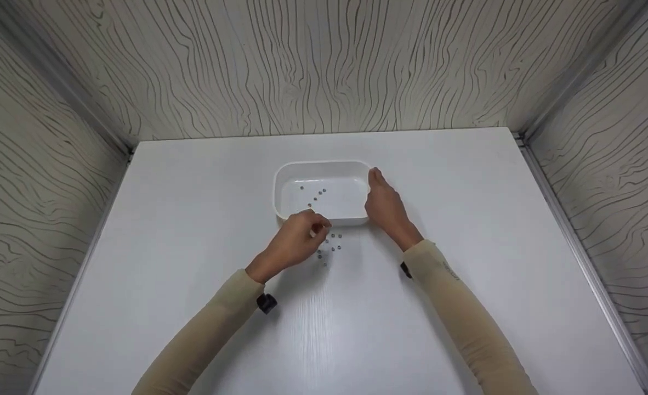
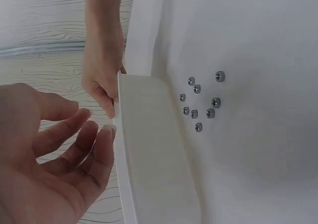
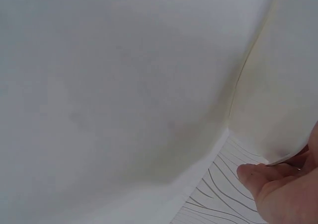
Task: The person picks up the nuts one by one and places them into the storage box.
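Nuts (image 2: 194, 114) inside and beside tray (image 1: 346, 203) held by right grip (image 1: 387, 206)

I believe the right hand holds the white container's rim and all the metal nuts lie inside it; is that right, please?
Not all: the left wrist view shows several metal nuts on the table outside the white container; the right hand holds its rim.

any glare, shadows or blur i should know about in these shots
Head view: pale sheen on the white table, soft shadows beneath the sleeves; left wrist view: dim, but the nuts look fairly crisp; right wrist view: hazy, low contrast, a broad soft shadow beside the tray.
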A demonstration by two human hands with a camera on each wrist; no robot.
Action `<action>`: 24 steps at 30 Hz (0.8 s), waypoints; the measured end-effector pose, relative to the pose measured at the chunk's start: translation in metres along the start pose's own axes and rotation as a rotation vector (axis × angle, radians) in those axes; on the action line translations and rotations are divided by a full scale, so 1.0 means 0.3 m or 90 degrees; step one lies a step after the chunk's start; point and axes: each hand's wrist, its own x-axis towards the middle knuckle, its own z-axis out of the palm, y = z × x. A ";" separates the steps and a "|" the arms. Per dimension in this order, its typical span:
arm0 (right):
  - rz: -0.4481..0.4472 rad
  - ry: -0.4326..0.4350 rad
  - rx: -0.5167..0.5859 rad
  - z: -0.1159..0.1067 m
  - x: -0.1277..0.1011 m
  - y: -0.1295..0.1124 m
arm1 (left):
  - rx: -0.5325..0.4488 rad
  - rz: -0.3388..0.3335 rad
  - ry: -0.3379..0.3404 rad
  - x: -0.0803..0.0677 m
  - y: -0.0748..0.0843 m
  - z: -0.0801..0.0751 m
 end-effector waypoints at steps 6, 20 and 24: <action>0.002 -0.002 -0.014 -0.003 -0.001 -0.003 | 0.185 0.076 -0.052 -0.068 -0.016 0.057; 0.008 -0.006 -0.038 0.000 -0.003 -0.003 | 0.400 0.302 -0.036 -0.149 -0.086 0.142; 0.007 -0.005 -0.040 0.003 0.000 -0.003 | 0.484 0.344 -0.035 -0.162 -0.091 0.152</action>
